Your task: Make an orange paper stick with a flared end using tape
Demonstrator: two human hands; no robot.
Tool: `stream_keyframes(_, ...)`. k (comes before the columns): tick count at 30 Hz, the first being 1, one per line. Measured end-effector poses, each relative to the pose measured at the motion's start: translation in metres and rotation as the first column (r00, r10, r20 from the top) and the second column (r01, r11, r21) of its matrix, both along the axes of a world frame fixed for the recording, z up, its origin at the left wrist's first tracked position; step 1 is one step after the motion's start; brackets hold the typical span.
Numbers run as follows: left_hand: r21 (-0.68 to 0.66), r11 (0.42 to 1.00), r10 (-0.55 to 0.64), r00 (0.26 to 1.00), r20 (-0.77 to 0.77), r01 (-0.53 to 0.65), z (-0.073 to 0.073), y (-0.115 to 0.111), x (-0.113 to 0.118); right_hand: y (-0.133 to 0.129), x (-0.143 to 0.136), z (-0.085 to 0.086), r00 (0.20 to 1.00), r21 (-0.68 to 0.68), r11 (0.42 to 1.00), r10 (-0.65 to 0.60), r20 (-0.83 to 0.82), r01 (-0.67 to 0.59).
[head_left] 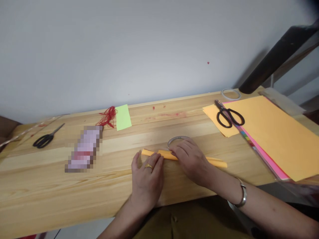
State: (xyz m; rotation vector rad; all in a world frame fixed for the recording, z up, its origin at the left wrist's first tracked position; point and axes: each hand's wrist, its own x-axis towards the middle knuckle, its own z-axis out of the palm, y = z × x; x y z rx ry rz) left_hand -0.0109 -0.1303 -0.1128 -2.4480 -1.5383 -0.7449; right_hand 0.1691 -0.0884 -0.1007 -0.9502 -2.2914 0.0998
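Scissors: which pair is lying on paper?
The right-side scissors, lying on orange paper; the left-side scissors lie directly on the wooden table.

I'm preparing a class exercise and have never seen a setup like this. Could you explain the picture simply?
There is no machine here: a person works with bare hands. The single picture comes from a camera worn on the head, looking forward and down.

The left hand, wearing a ring, and the right hand are both on a narrow strip of folded orange paper. Whether they grip or only press it is unclear. A thin hoop shows just beyond the right hand.

On the wooden table, at left, lie black-handled scissors, a pixelated item, red threads and a green slip. At right are large orange sheets and a second pair of scissors.
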Motion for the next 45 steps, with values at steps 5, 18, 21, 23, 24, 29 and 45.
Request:
stream_keyframes(5,0.025,1.0,-0.016,1.0,-0.013,0.016,-0.001,0.0,0.0,-0.002,0.001,-0.01,0.998,-0.02,1.0,0.009,-0.059,-0.011)
stream_keyframes(18,0.021,0.999,-0.025,0.999,-0.042,0.025,-0.001,0.0,-0.002,-0.001,0.003,-0.01,0.997,-0.088,0.994,-0.071,-0.005,0.07)
stream_keyframes(21,0.01,1.0,-0.027,0.999,-0.04,0.028,-0.001,0.0,-0.001,0.003,0.003,-0.009,0.99,-0.086,0.988,-0.125,0.057,0.13)
stream_keyframes(23,0.014,1.0,-0.028,0.999,-0.035,0.028,-0.001,0.0,-0.001,0.006,0.003,-0.007,0.982,-0.08,0.986,-0.134,0.13,0.145)
stream_keyframes(24,0.019,0.999,-0.028,0.999,-0.031,0.028,-0.001,0.001,-0.001,0.008,0.002,-0.005,0.976,-0.081,0.987,-0.126,0.179,0.142)
stream_keyframes(29,0.028,0.999,-0.03,0.999,-0.013,0.03,-0.002,0.001,-0.001,0.014,-0.002,0.003,0.907,-0.096,0.98,-0.12,0.403,0.173)
stream_keyframes(45,0.024,1.0,-0.013,1.0,0.023,0.013,-0.001,0.001,0.002,0.035,-0.027,0.009,0.932,-0.134,0.973,-0.134,0.336,0.188)
